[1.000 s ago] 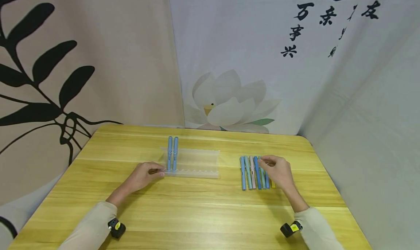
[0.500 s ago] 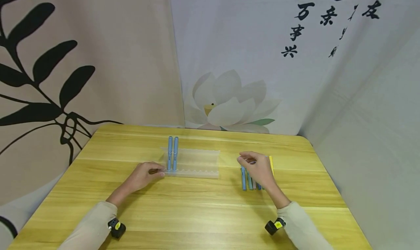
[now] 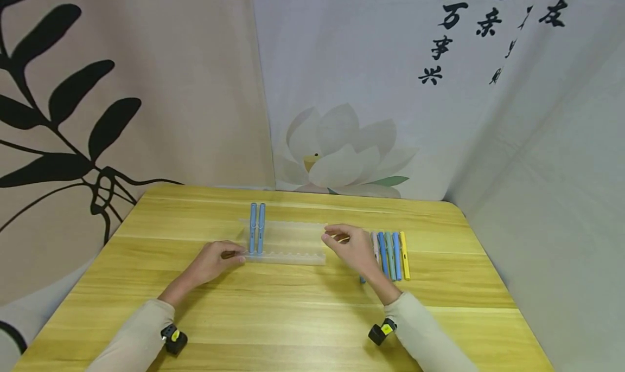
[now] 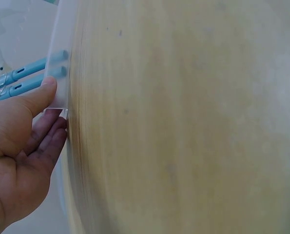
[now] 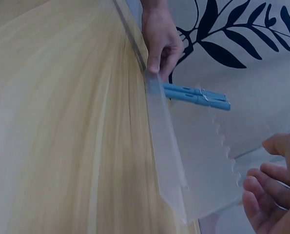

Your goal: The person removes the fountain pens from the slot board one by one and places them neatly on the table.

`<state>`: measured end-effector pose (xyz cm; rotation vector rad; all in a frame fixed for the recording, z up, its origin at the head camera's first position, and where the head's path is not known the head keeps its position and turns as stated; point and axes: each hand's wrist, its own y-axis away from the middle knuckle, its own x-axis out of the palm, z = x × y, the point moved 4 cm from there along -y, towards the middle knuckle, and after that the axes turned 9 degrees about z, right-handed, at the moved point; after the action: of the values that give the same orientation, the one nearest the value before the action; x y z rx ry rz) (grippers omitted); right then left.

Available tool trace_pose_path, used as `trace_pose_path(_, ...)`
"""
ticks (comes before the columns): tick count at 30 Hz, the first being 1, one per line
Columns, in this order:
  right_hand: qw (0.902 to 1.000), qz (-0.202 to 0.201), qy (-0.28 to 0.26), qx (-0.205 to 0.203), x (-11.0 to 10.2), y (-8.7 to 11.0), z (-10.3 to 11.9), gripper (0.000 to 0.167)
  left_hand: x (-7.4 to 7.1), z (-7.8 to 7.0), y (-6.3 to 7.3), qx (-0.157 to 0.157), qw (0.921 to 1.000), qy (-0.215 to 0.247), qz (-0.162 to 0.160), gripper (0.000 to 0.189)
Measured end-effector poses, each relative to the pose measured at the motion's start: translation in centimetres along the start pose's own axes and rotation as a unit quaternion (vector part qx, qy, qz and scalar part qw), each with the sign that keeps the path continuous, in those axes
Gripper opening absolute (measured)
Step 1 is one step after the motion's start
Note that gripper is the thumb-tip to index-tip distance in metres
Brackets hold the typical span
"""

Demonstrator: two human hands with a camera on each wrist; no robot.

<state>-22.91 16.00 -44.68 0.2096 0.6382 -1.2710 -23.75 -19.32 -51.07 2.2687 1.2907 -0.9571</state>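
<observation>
A clear plastic pen rack [image 3: 295, 241] with a notched edge lies across the middle of the table. Two light-blue pens [image 3: 261, 228] stand side by side in its left end. My left hand [image 3: 215, 261] pinches the rack's left corner; in the left wrist view the thumb [image 4: 48, 87] lies on its front wall and the fingers are behind and below. At the rack's right end is my right hand [image 3: 354, 250]. In the right wrist view its thumb [image 5: 276, 145] stands apart from the bent fingers, with nothing visible between them.
Right of the rack lies a row of pens [image 3: 390, 255] in blue, green and pink, ending in a yellow pen [image 3: 405, 255]. My right hand and forearm cover the row's left part. A printed curtain [image 3: 361, 90] hangs behind the wooden table [image 3: 273, 318].
My right hand has moved left from above the row of pens to the rack's right end, uncovering the pens on the right. The left hand, rack and two standing pens have not moved.
</observation>
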Motion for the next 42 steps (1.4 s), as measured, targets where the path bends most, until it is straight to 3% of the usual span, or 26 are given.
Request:
trace_pose_path(15, 0.9972, 0.056, -0.031, -0.038, 6.0, -2.0, 2.1, 0.023, 0.1, -0.1, 0.1, -0.004, 1.0000, 0.001, 0.002, 0.027)
trace_pose_path(21, 0.9957, 0.073, -0.047, -0.031, 8.4, -2.8, 2.2, 0.023, 0.0, -0.1, 0.1, 0.001, 1.0000, 0.002, -0.001, 0.028)
trace_pose_path(32, 0.9977, 0.057, -0.035, -0.013, 11.3, -4.4, 2.2, 0.025, -0.1, -0.3, 0.1, 0.016, 0.9998, 0.000, -0.008, 0.026)
trace_pose_path(42, 0.9982, 0.048, -0.032, -0.018, 12.7, -6.0, 2.5, 0.024, -0.2, -0.3, 0.0, 0.005, 0.9998, -0.014, -0.012, 0.026)
